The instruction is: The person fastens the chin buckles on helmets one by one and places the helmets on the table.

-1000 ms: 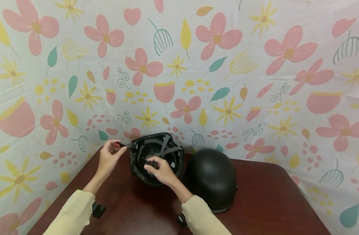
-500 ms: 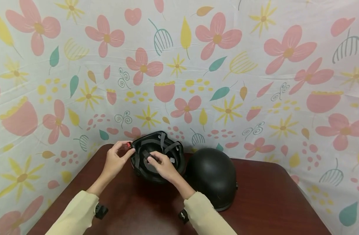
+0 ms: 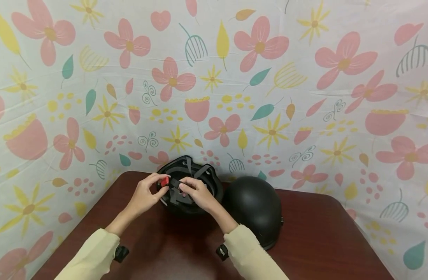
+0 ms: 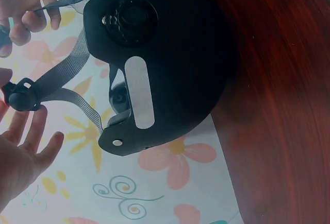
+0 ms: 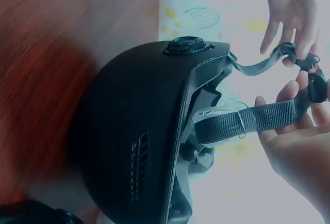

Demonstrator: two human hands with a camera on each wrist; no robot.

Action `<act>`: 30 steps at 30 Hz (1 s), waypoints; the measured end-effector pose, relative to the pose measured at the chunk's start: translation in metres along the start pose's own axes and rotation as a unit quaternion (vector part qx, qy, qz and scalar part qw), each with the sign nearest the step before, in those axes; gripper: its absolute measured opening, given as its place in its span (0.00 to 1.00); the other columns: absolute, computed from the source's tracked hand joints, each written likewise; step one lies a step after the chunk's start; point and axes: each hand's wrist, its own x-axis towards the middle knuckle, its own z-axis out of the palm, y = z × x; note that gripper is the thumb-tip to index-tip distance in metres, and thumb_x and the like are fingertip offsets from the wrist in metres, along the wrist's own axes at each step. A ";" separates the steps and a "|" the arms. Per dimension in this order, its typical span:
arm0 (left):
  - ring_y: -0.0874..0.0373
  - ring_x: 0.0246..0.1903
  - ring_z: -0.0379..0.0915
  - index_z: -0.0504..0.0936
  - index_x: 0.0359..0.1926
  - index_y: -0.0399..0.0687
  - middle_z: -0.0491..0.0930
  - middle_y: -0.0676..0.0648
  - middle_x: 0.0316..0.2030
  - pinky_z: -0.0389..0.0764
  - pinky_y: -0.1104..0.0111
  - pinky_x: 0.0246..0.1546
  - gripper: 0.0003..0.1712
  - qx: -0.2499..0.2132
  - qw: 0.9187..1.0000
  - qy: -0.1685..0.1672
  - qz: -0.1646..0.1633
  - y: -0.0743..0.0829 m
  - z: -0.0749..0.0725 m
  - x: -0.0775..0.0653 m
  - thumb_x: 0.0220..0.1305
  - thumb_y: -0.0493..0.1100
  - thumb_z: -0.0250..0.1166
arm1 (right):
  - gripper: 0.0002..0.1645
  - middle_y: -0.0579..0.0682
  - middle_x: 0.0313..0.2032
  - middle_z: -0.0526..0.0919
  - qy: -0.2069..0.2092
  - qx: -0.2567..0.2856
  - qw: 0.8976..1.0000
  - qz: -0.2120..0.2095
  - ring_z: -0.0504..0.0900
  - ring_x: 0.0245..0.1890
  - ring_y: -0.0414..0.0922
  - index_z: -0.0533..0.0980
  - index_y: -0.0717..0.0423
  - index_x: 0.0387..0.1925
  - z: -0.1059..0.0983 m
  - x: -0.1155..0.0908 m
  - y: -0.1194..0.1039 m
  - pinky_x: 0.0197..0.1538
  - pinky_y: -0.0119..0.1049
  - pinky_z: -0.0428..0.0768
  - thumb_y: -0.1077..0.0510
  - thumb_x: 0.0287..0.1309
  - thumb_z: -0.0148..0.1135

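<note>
A black helmet (image 3: 191, 210) lies upside down on the table, its grey chin straps rising from the open side. My left hand (image 3: 146, 194) pinches a red and black buckle piece (image 3: 164, 181) between thumb and fingers. My right hand (image 3: 199, 194) grips the black mating buckle piece (image 5: 317, 86), its wide grey strap (image 5: 258, 118) running back to the helmet. Both pieces are held close to each other above the helmet's opening. In the left wrist view, the strap (image 4: 62, 72) stretches from the left hand's buckle end to the helmet's edge.
A second black helmet (image 3: 252, 210), dome up, stands right beside the first. Both are on a dark red-brown table (image 3: 315, 233). Behind rises a white cloth (image 3: 214, 77) printed with flowers. A small black device (image 3: 121, 253) is worn at the left wrist.
My left hand has moved right with the red buckle piece, from the helmet's left side to over its opening. The right hand has lifted its piece slightly. The two pieces are now nearer each other.
</note>
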 end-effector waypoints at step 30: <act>0.52 0.37 0.71 0.82 0.50 0.34 0.83 0.46 0.39 0.74 0.68 0.36 0.15 0.055 0.988 -0.145 0.026 0.018 0.009 -0.008 0.62 0.33 0.66 | 0.18 0.50 0.31 0.77 0.004 0.049 0.997 0.056 0.72 0.28 0.39 0.72 0.74 0.46 -0.011 -0.015 0.012 0.36 0.28 0.73 0.59 0.72 0.51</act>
